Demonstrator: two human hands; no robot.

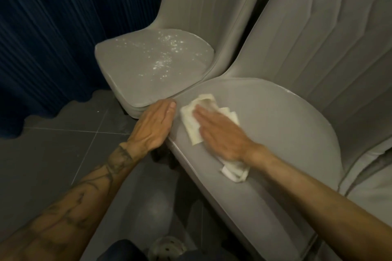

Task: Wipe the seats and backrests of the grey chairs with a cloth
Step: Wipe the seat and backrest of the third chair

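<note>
The right hand (220, 135) presses a crumpled white cloth (196, 121) flat on the near grey padded chair seat (275, 125), fingers straight, seemingly mid-stroke; the left hand (152, 125) lies flat at that seat's edge; even overlapping strokes would serve, and the speckled grey seat (152, 63) beyond looks unwiped.

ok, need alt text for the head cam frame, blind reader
A person's right hand presses a white cloth flat on the seat of the near grey chair, while the left hand rests flat on that seat's front edge. The far chair beside it has white specks on its seat; a blue curtain hangs behind.
</note>
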